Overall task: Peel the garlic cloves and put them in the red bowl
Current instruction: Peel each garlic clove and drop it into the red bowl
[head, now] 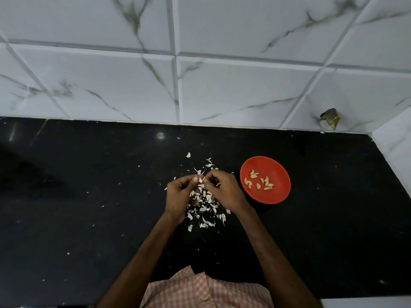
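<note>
Pale, papery-skinned small garlic clove (200, 180) sits pinched between both hands, left hand (180, 194) and right hand (224, 187), fingertips closed on it above the black stone worktop (89, 207). Light, firm, probably slippery once bare; best gripped at the ends. Round red plastic bowl (275, 196) lies just beside.

Single head-worn view, looking steeply down from above onto black counter (89, 218), facing tiled wall (222, 85) at far side; hands close below.

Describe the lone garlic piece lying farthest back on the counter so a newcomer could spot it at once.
Start at the black countertop under the marble-tiled wall. Behind the two hands and the pile of garlic skins, left of the red bowl, lies one pale curved garlic piece. It sits alone, plumper than the thin flakes near it.
</note>
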Demonstrator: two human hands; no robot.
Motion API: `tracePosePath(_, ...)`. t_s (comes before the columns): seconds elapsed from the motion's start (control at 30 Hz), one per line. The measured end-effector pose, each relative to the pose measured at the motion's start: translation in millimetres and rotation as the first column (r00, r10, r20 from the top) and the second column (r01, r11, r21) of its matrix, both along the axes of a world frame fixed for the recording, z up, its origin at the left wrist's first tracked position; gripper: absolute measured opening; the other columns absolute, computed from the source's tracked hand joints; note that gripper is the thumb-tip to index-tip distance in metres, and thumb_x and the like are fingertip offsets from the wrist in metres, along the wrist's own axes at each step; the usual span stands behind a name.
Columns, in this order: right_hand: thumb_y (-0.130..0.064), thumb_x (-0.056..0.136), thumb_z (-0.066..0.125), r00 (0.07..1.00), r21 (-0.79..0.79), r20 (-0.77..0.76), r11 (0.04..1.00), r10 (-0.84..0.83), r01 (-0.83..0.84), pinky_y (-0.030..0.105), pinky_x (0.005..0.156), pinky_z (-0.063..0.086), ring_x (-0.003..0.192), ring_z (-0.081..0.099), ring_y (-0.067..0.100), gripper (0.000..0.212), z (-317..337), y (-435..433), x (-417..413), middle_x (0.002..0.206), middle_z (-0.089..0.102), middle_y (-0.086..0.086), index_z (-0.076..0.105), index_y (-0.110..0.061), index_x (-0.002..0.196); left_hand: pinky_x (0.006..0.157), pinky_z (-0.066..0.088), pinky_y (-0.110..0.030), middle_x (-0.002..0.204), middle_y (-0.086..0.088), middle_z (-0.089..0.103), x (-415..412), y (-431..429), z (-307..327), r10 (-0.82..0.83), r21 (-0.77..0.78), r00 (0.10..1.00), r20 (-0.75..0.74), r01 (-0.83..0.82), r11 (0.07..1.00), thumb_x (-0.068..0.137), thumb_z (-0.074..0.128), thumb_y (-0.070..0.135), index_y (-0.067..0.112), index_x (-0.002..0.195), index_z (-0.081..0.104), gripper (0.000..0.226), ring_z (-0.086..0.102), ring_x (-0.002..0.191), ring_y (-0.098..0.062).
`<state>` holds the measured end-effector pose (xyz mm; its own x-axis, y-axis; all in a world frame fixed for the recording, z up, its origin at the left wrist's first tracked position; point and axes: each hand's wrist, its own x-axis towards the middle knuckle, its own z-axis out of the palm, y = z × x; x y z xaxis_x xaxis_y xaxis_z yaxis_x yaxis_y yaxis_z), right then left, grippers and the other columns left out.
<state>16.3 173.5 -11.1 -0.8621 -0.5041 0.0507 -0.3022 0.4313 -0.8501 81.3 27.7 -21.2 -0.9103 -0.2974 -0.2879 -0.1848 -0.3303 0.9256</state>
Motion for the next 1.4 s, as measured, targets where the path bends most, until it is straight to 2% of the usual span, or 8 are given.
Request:
tracePosePath(0.23,-0.016,0.097,0.065,0.998,-0.019,-0.048,0.999,-0.051,0.05,0.039,0.07,0.054,0.075,0.063,0.014,0.009,1.8,-2.7,1.9,0.083,0.066,-0.003,0.067,-0.011,0.091,0.045,0.052,-0.024,0.086,-0.004,0.07,-0.8,1.5,-1.1,0.022,0.072,1.0,-0.013,-0.021,0.997,0.1,0.058,0.006,0.004,0.117,0.069,0.021,0.059,0.066,-0.008)
tracePosePath(0.5,-0.017,0.099,0.06,0.991,-0.035,0.023,0.99,-0.133,0.134,0.044,0.065,0.051,0.067,0.058,0.018,0.016,0.8,-11.5,11.6,0.075,0.063,0.0,0.063,-0.01,0.085,0.048,0.051,-0.023,0.084,-0.003,0.07,-1.7,-1.5,-5.8,0.019,0.058,1.0,-0.01,-0.018,0.998,0.099,0.06,0.005,-0.003,0.115,0.067,0.02,0.057,0.068,-0.011)
tracePosePath(0.6,-0.021,0.099,0.06,0.986,0.004,-0.001,0.986,-0.166,0.166,0.039,0.062,0.052,0.064,0.054,0.007,0.016,-2.7,-13.1,9.7,0.075,0.06,-0.006,0.061,-0.014,0.085,0.049,0.052,-0.025,0.089,-0.013,0.071,-1.9,-3.2,-6.9,0.02,-0.012,1.0,-0.022,-0.02,1.0,0.098,0.062,0.006,0.0,0.112,0.07,0.018,0.058,0.072,-0.017)
tracePosePath(0.67,-0.021,0.097,0.065,0.979,0.0,-0.043,0.98,-0.198,0.198,0.024,0.068,0.052,0.075,0.06,0.004,0.006,-3.3,-11.2,7.7,0.086,0.064,-0.007,0.064,-0.016,0.096,0.048,0.053,-0.026,0.094,-0.018,0.072,-2.2,-3.3,-8.2,0.043,-0.079,0.999,-0.027,-0.045,0.996,0.096,0.065,0.007,0.003,0.108,0.072,0.015,0.059,0.073,-0.019)
tracePosePath(0.77,-0.012,0.096,0.066,0.974,-0.004,-0.057,0.976,-0.217,0.218,0.012,0.075,0.051,0.087,0.066,0.002,0.015,0.6,-9.4,5.7,0.098,0.071,-0.004,0.069,-0.013,0.111,0.048,0.054,-0.028,0.089,-0.024,0.07,-2.3,-3.1,-10.9,0.074,-0.199,0.996,-0.038,-0.081,0.977,0.095,0.068,0.009,0.007,0.106,0.075,0.013,0.06,0.069,-0.019)
tracePosePath(0.97,-0.015,0.093,0.071,0.982,-0.011,-0.016,0.982,-0.187,0.187,0.015,0.074,0.054,0.078,0.07,0.0,0.008,2.4,-15.8,11.4,0.083,0.075,-0.01,0.077,-0.012,0.098,0.064,0.062,-0.042,0.092,0.0,0.078,-6.0,-5.0,-16.3,0.049,-0.393,0.998,-0.031,-0.057,0.918,0.093,0.072,0.012,0.015,0.105,0.078,0.014,0.075,0.083,-0.02)
tracePosePath(1.03,-0.013,0.091,0.073,0.982,-0.018,-0.011,0.982,-0.186,0.186,0.013,0.073,0.053,0.077,0.07,0.0,0.008,2.9,-15.4,11.4,0.083,0.074,-0.01,0.078,-0.012,0.097,0.059,0.061,-0.043,0.094,0.002,0.078,-5.8,-2.8,-11.3,0.049,-0.403,0.998,-0.031,-0.057,0.913,0.093,0.071,0.009,0.013,0.105,0.078,0.015,0.074,0.076,-0.022)
tracePosePath(1.4,-0.009,0.096,0.068,0.941,-0.165,0.235,0.944,-0.242,0.284,0.042,0.07,0.064,0.079,0.076,0.017,0.011,-4.9,-22.4,14.7,0.087,0.076,0.002,0.077,-0.005,0.101,0.051,0.059,-0.034,0.086,-0.002,0.077,-6.9,4.4,2.2,0.163,-0.285,0.987,0.01,-0.154,0.946,0.091,0.07,0.003,0.008,0.098,0.077,0.011,0.075,0.078,-0.03)
